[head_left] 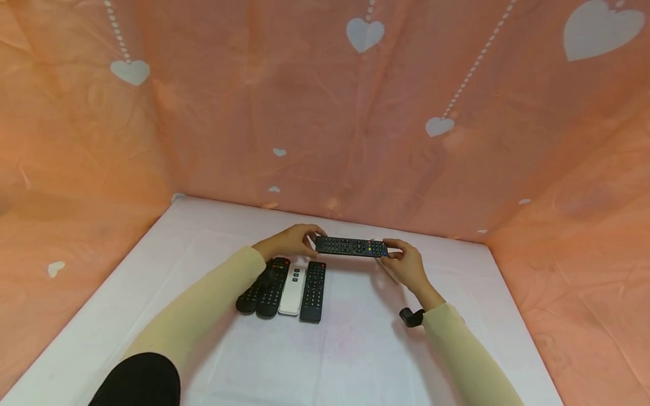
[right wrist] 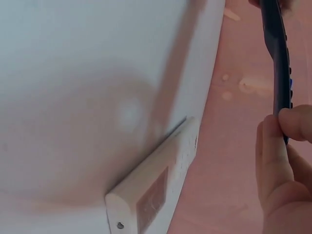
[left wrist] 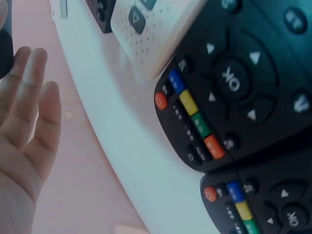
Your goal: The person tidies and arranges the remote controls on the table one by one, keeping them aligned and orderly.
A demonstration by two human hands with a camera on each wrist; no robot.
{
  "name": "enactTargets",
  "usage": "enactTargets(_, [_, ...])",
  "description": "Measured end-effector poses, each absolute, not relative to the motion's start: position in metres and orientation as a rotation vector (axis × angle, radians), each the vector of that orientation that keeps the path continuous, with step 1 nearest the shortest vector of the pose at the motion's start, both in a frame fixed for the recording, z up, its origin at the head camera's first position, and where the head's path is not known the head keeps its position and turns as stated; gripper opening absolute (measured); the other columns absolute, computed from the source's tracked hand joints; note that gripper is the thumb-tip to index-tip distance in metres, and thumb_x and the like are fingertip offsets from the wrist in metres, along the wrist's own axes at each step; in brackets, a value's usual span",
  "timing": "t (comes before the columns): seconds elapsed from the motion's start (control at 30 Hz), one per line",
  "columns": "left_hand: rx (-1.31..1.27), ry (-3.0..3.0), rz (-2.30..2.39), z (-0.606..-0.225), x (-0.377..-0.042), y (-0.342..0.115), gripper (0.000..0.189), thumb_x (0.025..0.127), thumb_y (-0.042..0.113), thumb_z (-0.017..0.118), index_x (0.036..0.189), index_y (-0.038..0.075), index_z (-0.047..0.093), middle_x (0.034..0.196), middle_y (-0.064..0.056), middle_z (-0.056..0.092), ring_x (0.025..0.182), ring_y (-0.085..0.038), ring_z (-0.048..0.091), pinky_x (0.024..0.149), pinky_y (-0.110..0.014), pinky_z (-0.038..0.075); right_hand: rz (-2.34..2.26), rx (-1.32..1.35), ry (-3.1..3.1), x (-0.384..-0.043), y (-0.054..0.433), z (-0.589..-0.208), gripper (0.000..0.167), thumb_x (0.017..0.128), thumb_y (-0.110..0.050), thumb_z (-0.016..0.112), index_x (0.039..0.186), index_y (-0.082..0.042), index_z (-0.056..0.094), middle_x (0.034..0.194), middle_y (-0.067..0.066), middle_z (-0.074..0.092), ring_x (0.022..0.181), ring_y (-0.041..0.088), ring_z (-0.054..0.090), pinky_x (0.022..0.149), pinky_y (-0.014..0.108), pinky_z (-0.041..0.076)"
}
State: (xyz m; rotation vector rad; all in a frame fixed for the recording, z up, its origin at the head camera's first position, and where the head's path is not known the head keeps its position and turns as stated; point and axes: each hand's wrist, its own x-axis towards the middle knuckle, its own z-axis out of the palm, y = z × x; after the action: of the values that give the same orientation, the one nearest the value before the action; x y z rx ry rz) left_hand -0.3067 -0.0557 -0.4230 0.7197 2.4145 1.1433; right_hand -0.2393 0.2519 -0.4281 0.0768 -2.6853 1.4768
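A black remote control [head_left: 350, 246] is held sideways above the table, its buttons toward the head camera. My left hand [head_left: 297, 239] pinches its left end between thumb and fingers. At the other end, my right hand [head_left: 408, 268] grips it; the right wrist view shows thumb and fingers [right wrist: 275, 156] on either side of the remote's edge. Below my left hand, several remotes lie side by side: two black ones with rounded ends [head_left: 274, 290], a white one [head_left: 292, 290] and a straight black one [head_left: 313, 293]. A white remote-like object [right wrist: 146, 190] lies under my right hand.
The white table [head_left: 355, 349] is bordered by orange cloth walls [head_left: 325, 113] printed with white hearts. A black device [head_left: 411, 317] sits at my right wrist. One dark rounded shape [head_left: 139, 383] covers part of my left sleeve.
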Motion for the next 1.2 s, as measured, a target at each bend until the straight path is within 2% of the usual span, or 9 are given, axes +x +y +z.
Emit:
enactTargets(0.17, [0.759, 2.430, 1.159, -0.424, -0.301, -0.057, 0.056, 0.080, 0.017, 0.079, 0.130, 0.016, 0.056, 0.107, -0.009, 0.057, 0.082, -0.015, 0.066, 0.069, -0.034, 0.057, 1.442, 0.067, -2.685, -0.245, 0.252, -0.423, 0.045, 0.082, 0.001, 0.067, 0.126, -0.003, 0.061, 0.124, 0.022, 0.062, 0.098, 0.026, 0.067, 0.072, 0.014, 0.050])
enactTargets(0.37, [0.763, 2.464, 1.145, -0.421, -0.292, -0.060, 0.058, 0.075, 0.023, 0.083, 0.127, 0.016, 0.058, 0.098, -0.006, 0.061, 0.076, -0.015, 0.064, 0.065, -0.030, 0.055, 1.427, 0.092, -2.718, -0.251, 0.247, -0.419, 0.046, 0.082, 0.001, 0.065, 0.128, -0.005, 0.061, 0.126, 0.021, 0.062, 0.099, 0.030, 0.066, 0.070, 0.019, 0.051])
enactTargets(0.57, [0.735, 2.444, 1.156, -0.418, -0.285, -0.061, 0.055, 0.077, 0.019, 0.082, 0.126, 0.015, 0.057, 0.095, -0.005, 0.062, 0.075, -0.023, 0.065, 0.066, -0.035, 0.055, 1.450, 0.093, -2.743, -0.259, 0.245, -0.415, 0.046, 0.083, -0.001, 0.064, 0.129, -0.004, 0.060, 0.128, 0.021, 0.060, 0.103, 0.029, 0.064, 0.066, 0.017, 0.050])
enactTargets(0.73, [0.756, 2.472, 1.104, -0.417, -0.277, -0.058, 0.051, 0.079, 0.024, 0.079, 0.125, 0.017, 0.058, 0.092, -0.002, 0.064, 0.076, -0.019, 0.063, 0.065, -0.029, 0.051, 1.503, 0.053, -2.735, -0.263, 0.245, -0.415, 0.042, 0.085, -0.004, 0.065, 0.127, -0.003, 0.061, 0.127, 0.021, 0.061, 0.105, 0.027, 0.063, 0.063, 0.023, 0.053])
enactTargets(0.93, [0.785, 2.515, 1.036, -0.415, -0.259, -0.053, 0.052, 0.082, 0.029, 0.077, 0.129, 0.020, 0.057, 0.087, 0.003, 0.063, 0.074, -0.013, 0.058, 0.061, -0.027, 0.050, 1.478, 0.104, -2.752, -0.267, 0.243, -0.416, 0.040, 0.086, -0.003, 0.063, 0.126, -0.001, 0.061, 0.125, 0.021, 0.062, 0.111, 0.034, 0.064, 0.073, 0.024, 0.053])
enactTargets(1.1, [0.870, 2.589, 0.970, -0.416, -0.239, -0.045, 0.049, 0.086, 0.025, 0.073, 0.131, 0.015, 0.058, 0.082, 0.007, 0.062, 0.072, -0.007, 0.054, 0.065, -0.024, 0.048, 1.443, 0.172, -2.787, -0.273, 0.238, -0.416, 0.040, 0.086, -0.001, 0.060, 0.126, -0.001, 0.061, 0.127, 0.022, 0.061, 0.111, 0.036, 0.063, 0.085, 0.034, 0.054])
enactTargets(1.2, [0.912, 2.707, 0.900, -0.418, -0.225, -0.040, 0.046, 0.087, 0.026, 0.072, 0.130, 0.013, 0.059, 0.075, 0.010, 0.059, 0.066, -0.004, 0.051, 0.063, -0.022, 0.045, 1.417, 0.214, -2.816, -0.276, 0.234, -0.418, 0.040, 0.087, -0.003, 0.059, 0.127, -0.001, 0.060, 0.129, 0.022, 0.060, 0.113, 0.037, 0.062, 0.089, 0.040, 0.053])
